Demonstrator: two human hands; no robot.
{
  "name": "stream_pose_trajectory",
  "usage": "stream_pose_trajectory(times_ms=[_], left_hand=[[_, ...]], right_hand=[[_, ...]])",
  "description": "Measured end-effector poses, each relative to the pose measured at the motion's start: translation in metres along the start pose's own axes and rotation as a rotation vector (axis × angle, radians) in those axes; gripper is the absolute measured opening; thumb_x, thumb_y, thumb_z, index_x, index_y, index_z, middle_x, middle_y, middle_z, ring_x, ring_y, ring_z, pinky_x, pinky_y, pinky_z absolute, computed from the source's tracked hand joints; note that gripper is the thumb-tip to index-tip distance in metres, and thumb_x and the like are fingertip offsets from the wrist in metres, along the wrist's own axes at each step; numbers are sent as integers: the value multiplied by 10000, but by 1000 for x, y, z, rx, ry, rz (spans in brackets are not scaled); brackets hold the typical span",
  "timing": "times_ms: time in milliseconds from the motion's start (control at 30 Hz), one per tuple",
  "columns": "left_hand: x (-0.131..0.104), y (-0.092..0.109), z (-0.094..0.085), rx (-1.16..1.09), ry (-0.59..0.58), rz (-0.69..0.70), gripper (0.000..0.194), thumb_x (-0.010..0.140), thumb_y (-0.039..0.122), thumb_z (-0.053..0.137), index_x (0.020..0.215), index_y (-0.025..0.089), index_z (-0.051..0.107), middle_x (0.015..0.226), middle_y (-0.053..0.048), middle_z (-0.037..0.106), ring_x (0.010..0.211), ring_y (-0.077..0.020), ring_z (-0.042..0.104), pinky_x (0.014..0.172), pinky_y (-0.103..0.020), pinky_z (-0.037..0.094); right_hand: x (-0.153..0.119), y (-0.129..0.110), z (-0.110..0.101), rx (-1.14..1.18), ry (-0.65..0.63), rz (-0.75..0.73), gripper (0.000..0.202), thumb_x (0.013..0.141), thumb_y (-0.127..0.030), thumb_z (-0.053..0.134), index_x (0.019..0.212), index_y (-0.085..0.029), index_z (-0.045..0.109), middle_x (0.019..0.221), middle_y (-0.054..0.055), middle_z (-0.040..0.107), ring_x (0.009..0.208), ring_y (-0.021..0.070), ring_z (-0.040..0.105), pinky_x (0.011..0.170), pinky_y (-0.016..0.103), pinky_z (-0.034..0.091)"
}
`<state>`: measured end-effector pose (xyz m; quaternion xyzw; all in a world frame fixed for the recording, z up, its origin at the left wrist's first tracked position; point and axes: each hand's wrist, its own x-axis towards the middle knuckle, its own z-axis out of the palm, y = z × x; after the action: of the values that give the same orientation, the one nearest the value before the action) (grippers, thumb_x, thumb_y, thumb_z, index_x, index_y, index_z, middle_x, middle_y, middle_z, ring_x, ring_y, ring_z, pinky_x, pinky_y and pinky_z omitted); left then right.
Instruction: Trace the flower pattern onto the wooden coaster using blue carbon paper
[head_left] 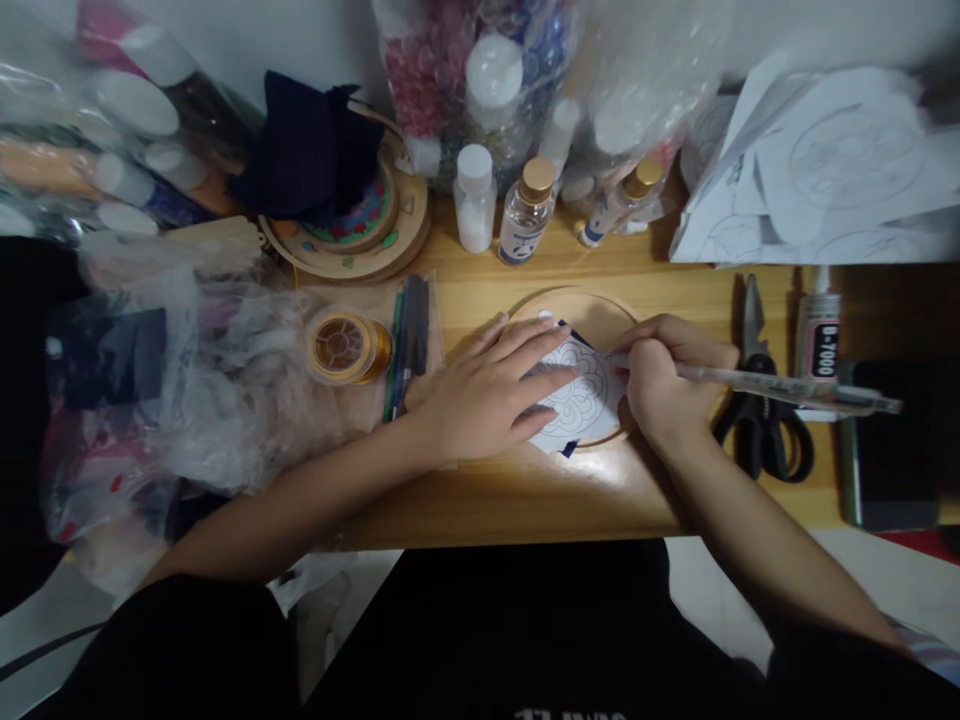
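- Black shirt (525, 640) nearest the lens, at 6 o'clock. What's past it on the bench (457, 510)?
- White paper (586, 405) with a flower outline, about mid-view. It overlaps a round wooden piece (592, 303). Dark navy cloth (569, 450) pokes out from under it at its 12 and 6.
- Left hand (487, 395)?
- Covers the paper's 9 o'clock side. Fingers spread flat on it, tips toward 2 to 3 o'clock, grasping nothing that I can see.
- Right hand (667, 385)?
- Fingers clenched round a pen (757, 382). Long axis: tip toward 9, tail just past 3.
- Relation that matters?
- Pen tip to outline, I'd judge. Tip end sits around the paper's 2 o'clock edge; too blurred to call contact. From the right fingers the paper lies right beside, at 8 to 9. Both hands close in, left covering more of it.
- Paper's long axis?
- Can't tell, hand hides too much.
- Materials?
- Paper thin, matte, cut edges. Wood pale, round, smooth rim. Cloth flat, dull. Pen slim, clear plastic. Bench glossy, grained.
- Neighbours?
- Scissors (759, 425), black handles, at 3 from the right hand. Amber thread spool (346, 345) at 10 from the left. Gold-capped glass bottle (523, 215) at 11 from the paper.
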<state>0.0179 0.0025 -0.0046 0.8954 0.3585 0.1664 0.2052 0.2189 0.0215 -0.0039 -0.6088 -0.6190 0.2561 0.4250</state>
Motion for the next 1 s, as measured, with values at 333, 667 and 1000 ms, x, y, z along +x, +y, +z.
stream_pose_trajectory(times_ms=[333, 667, 1000], left_hand=[[0, 0, 0, 3, -5, -2, 385, 894, 309, 638, 1264, 206, 608, 1496, -133, 466, 1431, -276, 373, 1176, -555, 293], [0, 0, 0, -4, -5, -5, 387, 893, 307, 643, 1266, 208, 608, 1501, -128, 460, 1436, -268, 362, 1181, -544, 288], [0, -1, 0, 5, -9, -3, 389, 891, 309, 643, 1265, 208, 607, 1504, -131, 457, 1433, -274, 372, 1179, -554, 289]], right_hand=[[1, 3, 2, -21, -22, 18, 181, 664, -117, 494, 547, -229, 574, 471, -23, 555, 422, 127, 495, 437, 271, 393], [2, -3, 0, -38, -43, 44, 192, 647, -115, 476, 508, -241, 517, 452, -25, 522, 430, 129, 478, 424, 270, 369], [1, -2, 1, -20, -31, 17, 186, 658, -131, 471, 504, -219, 528, 471, -18, 542, 434, 121, 489, 432, 263, 375]])
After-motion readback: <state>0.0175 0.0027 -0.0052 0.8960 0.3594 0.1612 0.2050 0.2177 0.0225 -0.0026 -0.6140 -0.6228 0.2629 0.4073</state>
